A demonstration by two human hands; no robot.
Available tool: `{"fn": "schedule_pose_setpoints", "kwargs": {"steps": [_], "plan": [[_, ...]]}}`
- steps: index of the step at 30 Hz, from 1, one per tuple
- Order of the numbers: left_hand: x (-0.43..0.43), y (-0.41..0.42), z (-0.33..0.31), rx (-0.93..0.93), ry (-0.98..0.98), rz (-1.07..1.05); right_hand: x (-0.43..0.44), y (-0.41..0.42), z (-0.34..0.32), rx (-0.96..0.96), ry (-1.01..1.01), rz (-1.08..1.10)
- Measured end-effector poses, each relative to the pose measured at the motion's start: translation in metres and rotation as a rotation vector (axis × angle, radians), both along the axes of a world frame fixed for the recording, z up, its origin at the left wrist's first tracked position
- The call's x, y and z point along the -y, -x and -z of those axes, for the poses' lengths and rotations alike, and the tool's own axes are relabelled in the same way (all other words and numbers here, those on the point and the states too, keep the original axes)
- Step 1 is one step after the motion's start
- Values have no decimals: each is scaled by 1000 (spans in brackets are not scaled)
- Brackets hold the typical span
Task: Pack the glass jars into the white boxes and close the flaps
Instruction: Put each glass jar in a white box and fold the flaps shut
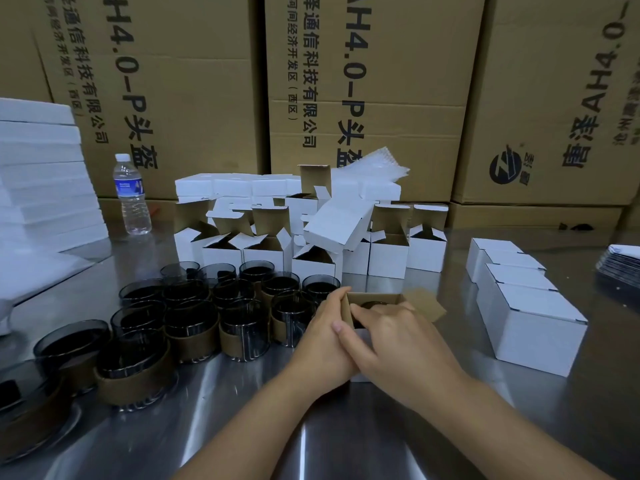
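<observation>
Grip: my left hand (320, 336) and right hand (398, 336) clasp the open box (375, 299).
Relation: jar (375, 304) seated inside; flap (424, 304) lies right, nearer my right hand.

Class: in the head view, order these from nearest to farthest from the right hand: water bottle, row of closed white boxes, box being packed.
1. Box being packed, under the right hand.
2. Row of closed white boxes, to its right.
3. Water bottle, far back left.

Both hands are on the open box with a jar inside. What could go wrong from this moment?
1. The unpacked glass jars stand crowded just beside the left hand; an elbow or wrist swing could knock some over.
2. The open box has a side flap sticking out; the right hand may crease it when folding.
</observation>
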State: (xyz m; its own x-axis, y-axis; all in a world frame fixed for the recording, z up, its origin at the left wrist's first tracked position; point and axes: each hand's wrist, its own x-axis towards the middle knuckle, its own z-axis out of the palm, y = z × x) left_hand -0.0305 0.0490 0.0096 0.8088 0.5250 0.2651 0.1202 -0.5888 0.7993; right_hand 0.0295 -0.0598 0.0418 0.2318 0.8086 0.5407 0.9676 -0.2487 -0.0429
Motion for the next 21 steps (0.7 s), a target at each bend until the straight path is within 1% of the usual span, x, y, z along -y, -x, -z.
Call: {"fn": "schedule_pose_setpoints", "kwargs": {"steps": [2,5,8,12,15,17,19,21], "plan": [[-1,-1,0,-7,10,0,0,1,1,44,11,18],[-1,-2,-1,-7,44,-1,1,-1,3,45,1,18],[0,0,-3,-9,25,15,1,-2,3,55,-11,3],[3,0,-5,-7,57,10,1,-4,2,29,-39,-13],[2,0,-3,-27,23,6,3,-5,-1,-18,-95,-37],[3,0,-2,-13,33,-1,3,-9,-3,-52,-174,-54],[3,0,-1,19,90,-18,4,-18,-6,-106,-360,-58],[2,0,0,27,103,-27,6,-28,-10,-249,-544,-43]]}}
